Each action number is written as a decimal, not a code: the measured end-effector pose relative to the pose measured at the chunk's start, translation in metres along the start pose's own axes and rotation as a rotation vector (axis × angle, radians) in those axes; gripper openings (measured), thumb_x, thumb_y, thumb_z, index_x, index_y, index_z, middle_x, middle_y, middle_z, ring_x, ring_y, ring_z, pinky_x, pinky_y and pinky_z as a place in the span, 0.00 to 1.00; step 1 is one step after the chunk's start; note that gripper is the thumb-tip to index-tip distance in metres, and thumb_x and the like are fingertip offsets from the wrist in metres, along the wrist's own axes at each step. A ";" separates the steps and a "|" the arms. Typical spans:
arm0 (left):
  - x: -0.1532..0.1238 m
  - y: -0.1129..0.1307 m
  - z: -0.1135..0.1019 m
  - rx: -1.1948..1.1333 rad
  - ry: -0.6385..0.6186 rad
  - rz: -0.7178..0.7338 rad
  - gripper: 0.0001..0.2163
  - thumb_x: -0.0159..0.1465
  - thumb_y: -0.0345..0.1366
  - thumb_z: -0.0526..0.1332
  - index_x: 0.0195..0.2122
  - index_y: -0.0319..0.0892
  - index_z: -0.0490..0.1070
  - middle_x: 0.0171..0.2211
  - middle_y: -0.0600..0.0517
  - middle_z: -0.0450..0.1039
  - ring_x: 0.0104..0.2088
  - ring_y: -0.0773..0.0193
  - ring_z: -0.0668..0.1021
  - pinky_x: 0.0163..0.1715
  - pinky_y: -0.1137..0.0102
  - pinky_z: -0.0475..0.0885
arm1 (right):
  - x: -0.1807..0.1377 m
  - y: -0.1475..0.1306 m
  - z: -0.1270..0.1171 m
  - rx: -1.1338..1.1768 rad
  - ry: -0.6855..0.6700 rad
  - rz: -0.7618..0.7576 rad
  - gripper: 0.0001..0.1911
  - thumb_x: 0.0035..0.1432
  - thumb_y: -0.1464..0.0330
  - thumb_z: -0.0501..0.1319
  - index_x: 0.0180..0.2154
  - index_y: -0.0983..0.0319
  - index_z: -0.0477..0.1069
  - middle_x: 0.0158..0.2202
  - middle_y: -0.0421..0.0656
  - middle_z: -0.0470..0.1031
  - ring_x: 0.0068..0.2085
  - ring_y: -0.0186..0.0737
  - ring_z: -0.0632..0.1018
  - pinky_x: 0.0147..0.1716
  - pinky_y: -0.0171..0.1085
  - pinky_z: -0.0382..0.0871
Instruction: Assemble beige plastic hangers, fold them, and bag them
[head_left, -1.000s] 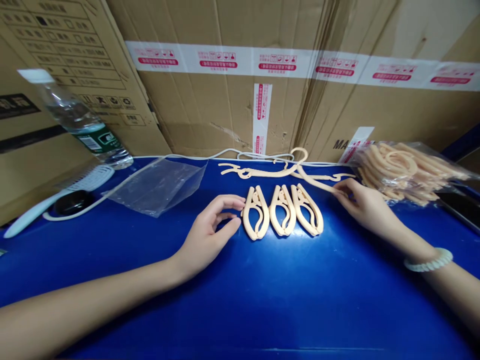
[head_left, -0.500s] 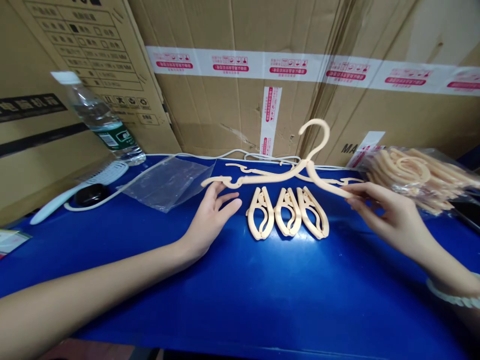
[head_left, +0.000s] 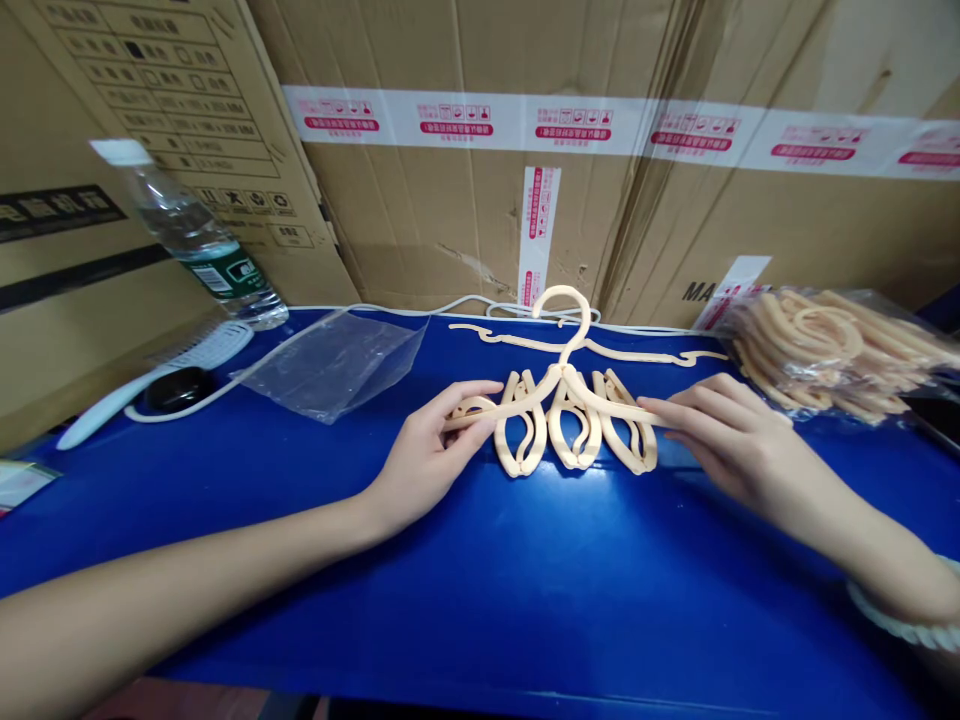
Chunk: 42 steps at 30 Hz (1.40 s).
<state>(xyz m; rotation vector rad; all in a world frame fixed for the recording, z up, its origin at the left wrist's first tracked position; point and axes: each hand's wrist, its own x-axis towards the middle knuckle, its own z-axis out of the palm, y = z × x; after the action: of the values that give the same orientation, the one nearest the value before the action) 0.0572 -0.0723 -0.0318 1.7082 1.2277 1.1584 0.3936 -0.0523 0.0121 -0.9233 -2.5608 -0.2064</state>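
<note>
An unfolded cream plastic clothes hanger [head_left: 564,372] is held up between my two hands, its hook pointing upward. My left hand [head_left: 439,440] pinches the left arm of the hanger between thumb and fingers. At the other end, the fingers of my right hand [head_left: 739,430] are closed on the right arm's tip. Partly covered behind the held hanger, three folded hangers [head_left: 636,455] lie in a row on the blue table [head_left: 525,600]. Farther back lies another unfolded hanger [head_left: 637,355], flat near the cardboard.
Clear plastic packs of cream hangers [head_left: 832,345] lie at the right. A thin plastic bag [head_left: 330,365], a hairbrush [head_left: 157,375], a black rounded object [head_left: 180,388] and a leaning water bottle [head_left: 202,245] are on the left. Cardboard [head_left: 420,220] stands along the back, with a white cable [head_left: 360,308] before it.
The held hanger has moved left and down, over the folded ones. My left hand, formerly with fingers loosely under its left arm, now grips it; my right hand has moved left with its end.
</note>
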 end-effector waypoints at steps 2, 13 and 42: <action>0.001 -0.001 0.000 -0.012 -0.003 -0.007 0.13 0.69 0.40 0.61 0.53 0.46 0.72 0.44 0.51 0.79 0.41 0.59 0.81 0.38 0.68 0.77 | -0.001 -0.002 -0.001 -0.154 0.002 -0.005 0.21 0.71 0.71 0.51 0.60 0.52 0.70 0.45 0.49 0.77 0.41 0.53 0.76 0.37 0.48 0.68; -0.001 0.002 0.001 0.005 -0.011 0.025 0.11 0.69 0.39 0.60 0.51 0.45 0.73 0.43 0.52 0.79 0.39 0.61 0.80 0.35 0.71 0.76 | -0.014 -0.017 0.005 -0.321 0.112 0.185 0.25 0.68 0.74 0.50 0.62 0.51 0.69 0.61 0.47 0.71 0.39 0.50 0.81 0.26 0.42 0.72; 0.003 -0.006 0.005 -0.416 0.098 -0.023 0.20 0.63 0.36 0.68 0.54 0.42 0.66 0.34 0.54 0.75 0.32 0.65 0.81 0.32 0.72 0.80 | 0.001 -0.016 0.013 0.870 0.263 0.630 0.14 0.63 0.56 0.66 0.47 0.54 0.81 0.33 0.43 0.75 0.34 0.43 0.75 0.31 0.39 0.73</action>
<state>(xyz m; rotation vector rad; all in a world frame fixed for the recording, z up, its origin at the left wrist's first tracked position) 0.0608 -0.0682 -0.0387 1.3365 0.9745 1.3857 0.3783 -0.0610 0.0009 -1.1458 -1.7009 0.8320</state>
